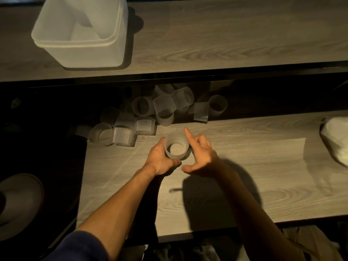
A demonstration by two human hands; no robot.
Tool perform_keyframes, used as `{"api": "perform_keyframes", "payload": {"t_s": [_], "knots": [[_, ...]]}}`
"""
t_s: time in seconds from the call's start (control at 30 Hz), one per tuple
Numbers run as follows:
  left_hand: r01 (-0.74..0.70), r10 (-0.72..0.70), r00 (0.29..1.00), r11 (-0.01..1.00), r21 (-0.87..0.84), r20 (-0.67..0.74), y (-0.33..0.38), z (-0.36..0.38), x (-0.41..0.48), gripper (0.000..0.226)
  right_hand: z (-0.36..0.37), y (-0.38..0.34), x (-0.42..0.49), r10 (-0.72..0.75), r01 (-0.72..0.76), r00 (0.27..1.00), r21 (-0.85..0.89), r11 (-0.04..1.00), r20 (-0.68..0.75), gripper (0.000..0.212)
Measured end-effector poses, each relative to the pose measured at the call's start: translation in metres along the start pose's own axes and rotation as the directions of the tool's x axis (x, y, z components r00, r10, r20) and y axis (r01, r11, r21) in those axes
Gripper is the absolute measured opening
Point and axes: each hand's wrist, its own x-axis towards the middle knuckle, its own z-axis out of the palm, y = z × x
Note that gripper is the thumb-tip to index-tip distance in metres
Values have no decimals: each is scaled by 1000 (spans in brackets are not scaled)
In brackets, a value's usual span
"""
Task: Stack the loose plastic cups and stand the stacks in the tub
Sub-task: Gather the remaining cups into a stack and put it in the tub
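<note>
My left hand (160, 159) grips a ribbed translucent plastic cup (176, 147) that stands mouth-up on the lower wooden board; whether it is one cup or a short stack I cannot tell. My right hand (199, 155) hovers just right of the cup, index finger straight and pointing away, thumb out, holding nothing. Several loose cups (145, 117) lie tumbled along the board's far edge, some on their sides. The translucent tub (81, 46) stands on the upper shelf at far left, with a tall stack of cups (101, 17) leaning inside it.
A dark gap separates the upper wooden shelf (235, 34) from the lower board (244, 166). A white crumpled bag (335, 140) sits at the right edge. A round grey object (20, 200) lies in the dark area at lower left.
</note>
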Motion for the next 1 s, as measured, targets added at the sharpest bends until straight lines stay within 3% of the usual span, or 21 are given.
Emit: {"api": "perform_keyframes", "payload": {"t_s": [0.07,0.13,0.17,0.23,0.27,0.3,0.4,0.5,0.6,0.67,0.77,0.87,0.9,1.0], "knots": [[7,-7,1000,1000,2,0,1,1,2,85,-6,6,5,34,-35,999,130,991,12,113],[6,-6,1000,1000,-5,-1,1,2,5,83,-8,12,14,176,-135,981,368,920,-78,85],[5,-5,1000,1000,-7,-5,0,2,6,82,-11,13,18,307,-208,946,538,817,-100,63],[1,-1,1000,1000,-4,-10,0,2,7,80,-16,11,28,558,-319,827,873,369,66,32],[-2,2,1000,1000,-1,-11,0,2,8,80,-17,11,32,601,-327,779,934,145,179,36],[-4,4,1000,1000,1,-12,0,1,8,80,-18,11,37,606,-326,752,945,2,259,44],[-5,5,1000,1000,-1,-8,0,0,9,80,-17,14,50,564,-259,754,942,-215,336,65],[-4,4,1000,1000,-8,7,-1,-2,10,79,-14,13,61,593,-186,732,936,-300,336,77],[-5,5,1000,1000,8,19,-2,-3,10,79,-10,16,69,658,-130,692,948,-292,297,65],[-5,5,1000,1000,5,19,-2,-4,10,80,-8,16,69,713,-121,655,966,-228,250,57],[-6,6,1000,1000,-11,15,-2,-4,9,80,-13,5,64,720,-91,694,994,67,15,43],[-7,7,1000,1000,-22,13,-3,-4,10,80,-19,-16,45,580,88,786,968,236,-214,58],[-11,11,1000,1000,-25,14,-3,-4,10,79,-23,-25,36,497,150,811,930,335,-310,58],[-21,22,999,999,-27,23,-3,-5,10,77,-25,-34,19,132,295,874,726,621,-468,62]]}}
